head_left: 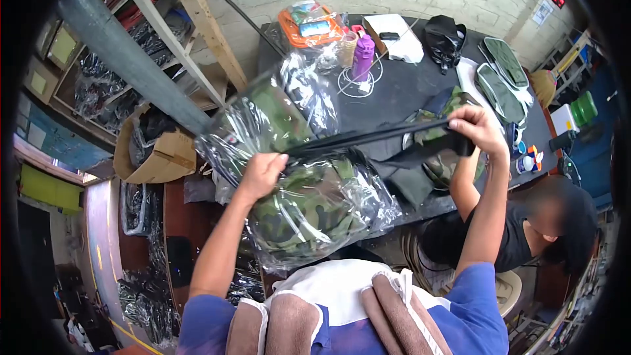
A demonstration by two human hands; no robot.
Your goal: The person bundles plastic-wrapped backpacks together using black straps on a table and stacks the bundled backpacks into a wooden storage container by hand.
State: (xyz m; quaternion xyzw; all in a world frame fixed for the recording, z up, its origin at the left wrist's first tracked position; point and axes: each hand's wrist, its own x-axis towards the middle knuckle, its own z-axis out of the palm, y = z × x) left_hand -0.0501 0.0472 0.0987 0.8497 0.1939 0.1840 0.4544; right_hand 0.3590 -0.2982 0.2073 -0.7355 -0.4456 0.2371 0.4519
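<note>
At a dark desk (404, 85), a plastic-wrapped camouflage bundle (315, 213) is lying below a taut black strip (368, 137).
The bundle is resting on the near side, apparently overhanging the edge, while the strip is running across its far side; whether they are touching is unclear. The right hand (476, 130) is gripping one end, fingers closed, and the left hand (265, 174) is pinching the other. If the strip is catching the loose film, hard pulling could be tearing the wrap or dragging the bundle off; a weak pinch could be losing an end.
</note>
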